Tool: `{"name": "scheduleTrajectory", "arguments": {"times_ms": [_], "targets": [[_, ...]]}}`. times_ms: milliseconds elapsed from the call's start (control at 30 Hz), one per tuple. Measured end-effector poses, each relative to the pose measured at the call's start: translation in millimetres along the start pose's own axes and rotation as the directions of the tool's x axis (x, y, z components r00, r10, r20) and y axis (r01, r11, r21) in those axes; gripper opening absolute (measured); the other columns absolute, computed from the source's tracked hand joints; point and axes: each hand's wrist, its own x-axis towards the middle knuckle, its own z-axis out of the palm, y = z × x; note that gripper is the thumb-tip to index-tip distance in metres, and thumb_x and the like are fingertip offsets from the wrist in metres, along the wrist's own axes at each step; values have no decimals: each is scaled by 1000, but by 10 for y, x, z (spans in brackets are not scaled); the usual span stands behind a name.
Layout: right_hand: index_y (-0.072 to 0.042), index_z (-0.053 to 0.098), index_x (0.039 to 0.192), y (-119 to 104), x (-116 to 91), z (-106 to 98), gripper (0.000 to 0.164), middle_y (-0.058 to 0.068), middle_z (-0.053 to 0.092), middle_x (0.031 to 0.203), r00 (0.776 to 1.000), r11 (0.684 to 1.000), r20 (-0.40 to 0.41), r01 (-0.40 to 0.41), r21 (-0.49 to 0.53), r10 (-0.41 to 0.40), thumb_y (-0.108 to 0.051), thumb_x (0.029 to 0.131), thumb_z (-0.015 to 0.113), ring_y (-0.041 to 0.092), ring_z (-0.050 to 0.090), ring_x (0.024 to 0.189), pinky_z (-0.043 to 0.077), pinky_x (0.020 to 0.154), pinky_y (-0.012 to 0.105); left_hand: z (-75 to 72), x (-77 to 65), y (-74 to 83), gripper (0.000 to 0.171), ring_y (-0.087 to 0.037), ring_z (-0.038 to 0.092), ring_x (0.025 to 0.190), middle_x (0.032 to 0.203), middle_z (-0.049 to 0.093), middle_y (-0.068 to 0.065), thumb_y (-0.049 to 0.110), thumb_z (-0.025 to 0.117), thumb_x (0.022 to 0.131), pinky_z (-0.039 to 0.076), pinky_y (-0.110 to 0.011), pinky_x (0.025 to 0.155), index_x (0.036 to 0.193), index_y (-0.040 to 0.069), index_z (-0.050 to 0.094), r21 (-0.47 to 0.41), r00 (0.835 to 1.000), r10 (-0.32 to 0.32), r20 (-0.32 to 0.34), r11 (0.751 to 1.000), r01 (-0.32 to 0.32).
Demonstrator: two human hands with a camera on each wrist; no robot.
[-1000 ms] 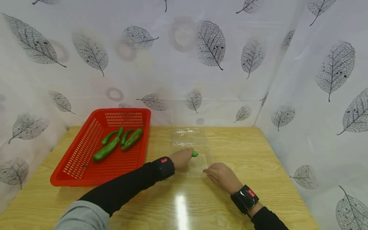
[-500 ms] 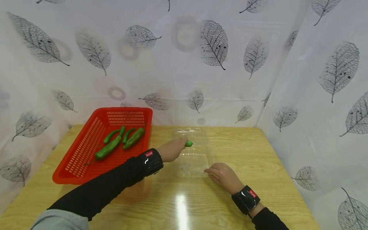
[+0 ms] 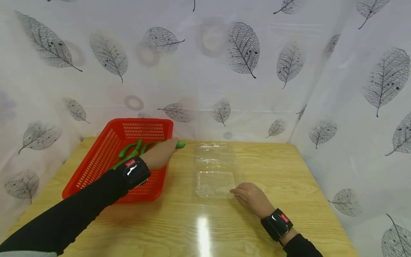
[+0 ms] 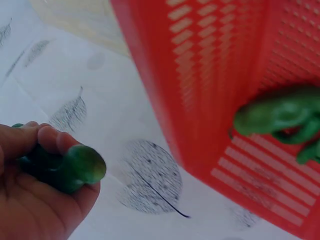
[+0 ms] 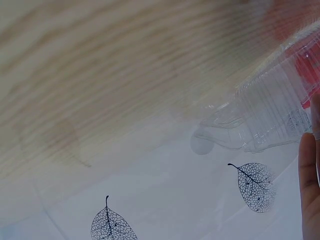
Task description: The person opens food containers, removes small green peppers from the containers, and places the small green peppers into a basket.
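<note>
My left hand [image 3: 160, 154] grips a green pepper [image 3: 181, 145] above the right rim of the red basket [image 3: 141, 121]. In the left wrist view, fingers and thumb wrap around the pepper [image 4: 84, 167], and its rounded end sticks out. Several green peppers [image 3: 127, 150] lie inside the basket, partly hidden by my left wrist. A clear plastic container [image 3: 216, 185] with its lid raised stands on the table. My right hand [image 3: 252, 198] pinches the container's near right corner; the right wrist view shows the plastic edge between its fingers [image 5: 308, 167].
The wooden table [image 3: 276, 167] ends at a white curtain [image 3: 205, 78] with a leaf pattern, at the back and sides. Bare tabletop separates the basket from the plastic container. A bright light reflection [image 3: 203, 235] shows near the front.
With the pepper in its grip, my left hand has moved left from over the plastic container to the basket's right rim. My right hand stays at the container's corner.
</note>
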Motion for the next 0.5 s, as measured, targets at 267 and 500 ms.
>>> {"name": "scheduleTrajectory", "arguments": {"times_ms": [267, 500], "targets": [[-17, 72, 95, -2, 7, 15, 30, -7, 67, 83, 1000, 1000, -1, 13, 5, -13, -9, 68, 81, 10, 63, 81, 52, 77, 29, -171, -143, -477, 13, -17, 46, 74, 77, 47, -3, 23, 43, 99, 34, -30, 69, 96, 11, 46, 192, 996, -79, -42, 978, 86], [-16, 73, 94, 9, 3, 18, 29, -7, 68, 83, 1000, 1000, -10, 10, 15, -10, -9, 67, 81, 10, 63, 81, 52, 76, 30, -194, -283, -799, 14, -20, 57, 75, 81, 59, -12, 3, 43, 95, 48, -34, 70, 105, -5, 48, 312, 1000, -1, -8, 950, 4]]}}
